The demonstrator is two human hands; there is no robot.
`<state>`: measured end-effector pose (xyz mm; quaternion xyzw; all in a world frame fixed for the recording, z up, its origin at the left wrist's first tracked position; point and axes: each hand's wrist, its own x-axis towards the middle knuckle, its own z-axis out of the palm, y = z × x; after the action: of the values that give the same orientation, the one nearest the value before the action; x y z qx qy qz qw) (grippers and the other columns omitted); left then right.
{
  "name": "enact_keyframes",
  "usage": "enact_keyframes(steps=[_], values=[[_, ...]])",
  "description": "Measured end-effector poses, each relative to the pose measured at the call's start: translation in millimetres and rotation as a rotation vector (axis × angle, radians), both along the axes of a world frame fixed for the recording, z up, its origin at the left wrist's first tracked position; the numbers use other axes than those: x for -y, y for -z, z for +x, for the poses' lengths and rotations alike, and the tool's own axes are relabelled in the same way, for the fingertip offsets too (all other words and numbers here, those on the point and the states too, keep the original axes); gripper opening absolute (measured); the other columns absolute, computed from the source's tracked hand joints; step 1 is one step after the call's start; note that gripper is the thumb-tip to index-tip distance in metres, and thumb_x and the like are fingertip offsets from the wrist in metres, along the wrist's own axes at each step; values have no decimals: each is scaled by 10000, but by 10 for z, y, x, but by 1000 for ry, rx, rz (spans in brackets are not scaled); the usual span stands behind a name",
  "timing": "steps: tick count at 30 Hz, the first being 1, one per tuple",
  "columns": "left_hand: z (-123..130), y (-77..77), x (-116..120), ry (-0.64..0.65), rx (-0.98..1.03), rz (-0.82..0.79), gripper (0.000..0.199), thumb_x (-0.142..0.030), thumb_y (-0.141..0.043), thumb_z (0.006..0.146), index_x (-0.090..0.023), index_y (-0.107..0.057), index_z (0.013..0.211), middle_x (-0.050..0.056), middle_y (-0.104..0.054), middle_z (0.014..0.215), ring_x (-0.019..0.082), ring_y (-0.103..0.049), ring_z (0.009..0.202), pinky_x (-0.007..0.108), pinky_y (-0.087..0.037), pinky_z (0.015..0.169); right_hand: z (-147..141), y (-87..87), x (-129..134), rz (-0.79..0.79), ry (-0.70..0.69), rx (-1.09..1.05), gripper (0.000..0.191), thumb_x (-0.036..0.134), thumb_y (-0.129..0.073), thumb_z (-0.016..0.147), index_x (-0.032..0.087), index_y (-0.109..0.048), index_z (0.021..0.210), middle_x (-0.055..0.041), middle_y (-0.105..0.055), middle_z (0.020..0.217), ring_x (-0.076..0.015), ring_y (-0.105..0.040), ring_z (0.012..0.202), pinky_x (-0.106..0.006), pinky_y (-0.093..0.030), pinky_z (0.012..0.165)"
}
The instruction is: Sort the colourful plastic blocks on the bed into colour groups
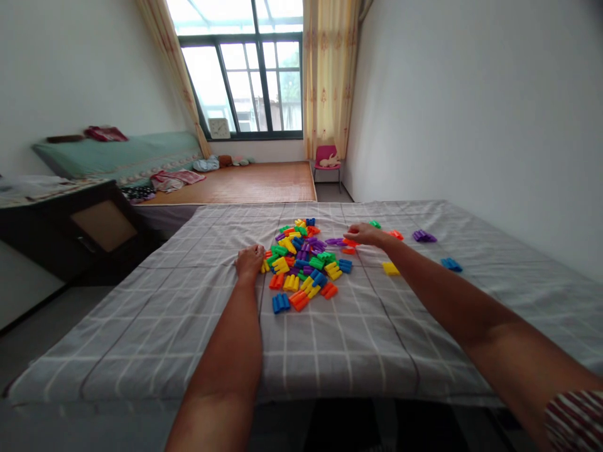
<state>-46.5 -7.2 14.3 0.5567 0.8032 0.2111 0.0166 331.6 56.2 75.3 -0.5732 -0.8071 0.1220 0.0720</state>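
Note:
A heap of plastic building blocks [304, 257] in orange, yellow, green, blue and purple, shaped like joined tubes, lies on the grey checked cloth [188, 314]. My left hand [250, 260] rests on the cloth at the heap's left edge, its fingers curled; what they hold, if anything, is hidden. To the right of the heap, the bent fingers of my right hand [362, 233] close on an orange block [349, 242]. A purple block [334, 242] lies just left of those fingertips. Near the right forearm is a yellow block [391, 269].
Apart from the heap, a purple block [424, 236], a blue block [451, 264], a green block [375, 224] and another orange block [396, 235] lie to the right. Beyond the table are a bed [254, 182] and a pink chair [327, 157]. A dark cabinet [80, 232] stands left.

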Motion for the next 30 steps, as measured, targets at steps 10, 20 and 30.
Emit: enact_keyframes(steps=[10,20,30], values=[[-1,3,-27,-5,-3,-24,428,-423,-332,913,-262,-715,1013,88,-696,1098,271,-583,1004,325,-401,724,-132,171,81,-148,102,-572,339,426,-404,940,178,-545,755,-33,-602,659,-122,-546,572,-201,-436,533],[-5,10,-44,-2,-15,-33,430,-438,-329,905,-261,-713,985,88,-699,1082,276,-584,1001,331,-404,724,-220,449,296,-428,92,-884,194,344,-619,830,171,-633,916,9,-582,679,-82,-525,553,-193,-468,518],[-29,10,-43,22,-11,-49,439,-445,-327,904,-258,-712,1000,99,-694,1095,281,-589,1011,331,-411,731,-223,355,449,-238,-46,-768,363,284,-741,676,164,-627,999,-8,-584,778,-128,-558,667,-254,-507,591]])
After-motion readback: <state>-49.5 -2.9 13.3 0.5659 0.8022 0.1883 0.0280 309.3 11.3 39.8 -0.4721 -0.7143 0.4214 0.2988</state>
